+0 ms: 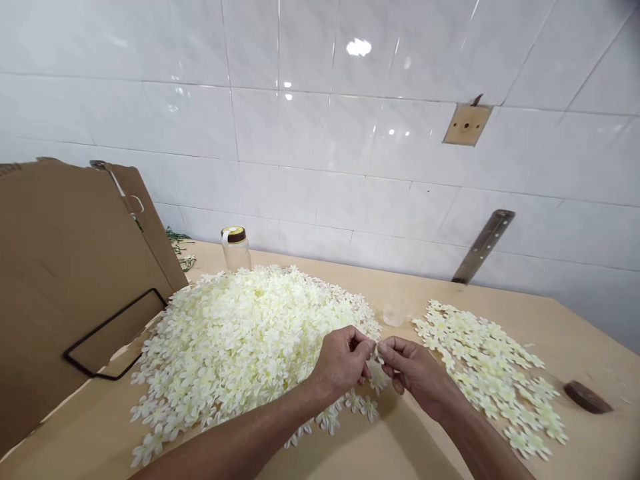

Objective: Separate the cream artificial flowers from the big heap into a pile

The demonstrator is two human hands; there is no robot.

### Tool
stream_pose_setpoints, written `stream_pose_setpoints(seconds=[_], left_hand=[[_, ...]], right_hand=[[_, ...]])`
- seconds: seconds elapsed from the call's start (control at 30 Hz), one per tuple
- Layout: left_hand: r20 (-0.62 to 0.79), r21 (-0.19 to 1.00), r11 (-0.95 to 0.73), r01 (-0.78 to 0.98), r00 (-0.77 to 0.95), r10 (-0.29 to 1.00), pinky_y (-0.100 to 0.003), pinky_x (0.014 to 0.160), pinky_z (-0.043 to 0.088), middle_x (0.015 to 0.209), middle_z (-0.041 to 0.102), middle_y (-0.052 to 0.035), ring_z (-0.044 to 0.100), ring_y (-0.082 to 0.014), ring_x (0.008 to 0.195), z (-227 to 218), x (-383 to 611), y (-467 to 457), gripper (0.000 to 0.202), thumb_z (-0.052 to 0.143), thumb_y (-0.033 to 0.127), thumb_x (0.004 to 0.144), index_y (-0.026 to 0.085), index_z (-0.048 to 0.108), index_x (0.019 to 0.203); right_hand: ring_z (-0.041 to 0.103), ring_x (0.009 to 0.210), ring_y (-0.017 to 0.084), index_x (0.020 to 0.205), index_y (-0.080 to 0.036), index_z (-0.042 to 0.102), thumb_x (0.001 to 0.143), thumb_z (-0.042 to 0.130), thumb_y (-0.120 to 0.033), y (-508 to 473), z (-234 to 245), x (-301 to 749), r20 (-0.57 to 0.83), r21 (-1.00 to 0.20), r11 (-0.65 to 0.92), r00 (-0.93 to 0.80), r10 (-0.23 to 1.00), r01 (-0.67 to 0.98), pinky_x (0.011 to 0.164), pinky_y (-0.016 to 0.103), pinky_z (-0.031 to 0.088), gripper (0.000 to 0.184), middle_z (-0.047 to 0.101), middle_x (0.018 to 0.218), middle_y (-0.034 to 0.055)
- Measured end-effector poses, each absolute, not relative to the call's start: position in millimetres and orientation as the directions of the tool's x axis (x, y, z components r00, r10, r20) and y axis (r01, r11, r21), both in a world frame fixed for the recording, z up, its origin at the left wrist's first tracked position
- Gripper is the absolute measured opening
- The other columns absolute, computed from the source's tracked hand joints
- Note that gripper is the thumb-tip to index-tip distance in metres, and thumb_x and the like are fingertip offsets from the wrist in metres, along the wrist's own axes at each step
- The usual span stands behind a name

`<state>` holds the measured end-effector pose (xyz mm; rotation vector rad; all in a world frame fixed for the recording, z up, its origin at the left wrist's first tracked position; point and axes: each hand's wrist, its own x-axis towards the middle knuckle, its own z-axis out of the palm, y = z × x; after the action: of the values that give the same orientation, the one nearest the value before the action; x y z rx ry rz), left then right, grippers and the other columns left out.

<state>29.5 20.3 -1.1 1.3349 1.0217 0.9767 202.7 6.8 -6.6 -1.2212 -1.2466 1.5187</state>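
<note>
A large heap of cream-white artificial flower petals covers the middle of a tan table. A flatter spread of the same petals lies to the right. My left hand and my right hand meet just in front of the heap, fingertips pinched together on a small white flower piece held between them. Both hands hover just above the table, over a few loose petals.
A brown cardboard box flap with a black wire frame stands at the left. A clear bottle with a brown lid and a small clear cup sit near the white tiled wall. A dark oval object lies at the right.
</note>
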Motion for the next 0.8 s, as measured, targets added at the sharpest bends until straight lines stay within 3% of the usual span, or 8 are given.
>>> stream_pose_setpoints(seconds=[0.2,0.33,0.57,0.8], left_hand=[[-0.05,0.991,0.082,-0.104,0.285,0.957,-0.024,0.041,0.044,0.048,0.058,0.0017,0.052,-0.013,0.039,-13.6,20.8,7.2,0.028,0.058,0.046,0.088,0.02,0.055,0.078],[-0.018,0.99,0.064,-0.128,0.338,0.941,-0.024,0.044,0.047,0.052,0.061,0.0001,0.056,-0.0138,0.043,-13.3,17.5,-3.0,0.034,0.059,0.053,0.088,0.019,0.059,0.084],[-0.035,0.989,0.077,-0.129,0.303,0.952,-0.025,0.043,0.047,0.048,0.06,0.0009,0.056,-0.0142,0.04,-8.6,10.9,4.1,0.031,0.064,0.049,0.084,0.019,0.058,0.081],[-0.101,0.991,0.122,-0.048,0.319,0.942,-0.023,0.039,0.045,0.046,0.056,0.002,0.053,-0.0128,0.038,-9.0,1.2,12.3,0.026,0.067,0.043,0.082,0.017,0.06,0.078]], right_hand=[[0.049,0.049,0.012,0.069,-0.017,0.058,0.081,0.063,-0.068,-4.2,-8.6,188.6,-0.154,-0.986,-0.125,-0.293,0.944,0.114,0.047,0.025,0.042,0.052,0.053,0.057,-0.0019],[0.055,0.052,0.015,0.075,-0.019,0.056,0.088,0.056,-0.066,-11.5,-15.3,180.5,-0.156,-0.988,-0.145,-0.301,0.941,0.058,0.048,0.026,0.043,0.048,0.059,0.061,0.0001],[0.057,0.052,0.015,0.072,-0.02,0.055,0.09,0.054,-0.063,-11.9,-14.1,167.6,-0.147,-0.986,-0.164,-0.3,0.943,-0.032,0.045,0.025,0.044,0.046,0.061,0.062,0.0008],[0.054,0.045,0.012,0.075,-0.019,0.057,0.082,0.066,-0.062,-9.7,-12.7,163.7,-0.117,-0.993,-0.105,-0.285,0.951,0.057,0.044,0.025,0.046,0.045,0.061,0.06,-0.0013]])
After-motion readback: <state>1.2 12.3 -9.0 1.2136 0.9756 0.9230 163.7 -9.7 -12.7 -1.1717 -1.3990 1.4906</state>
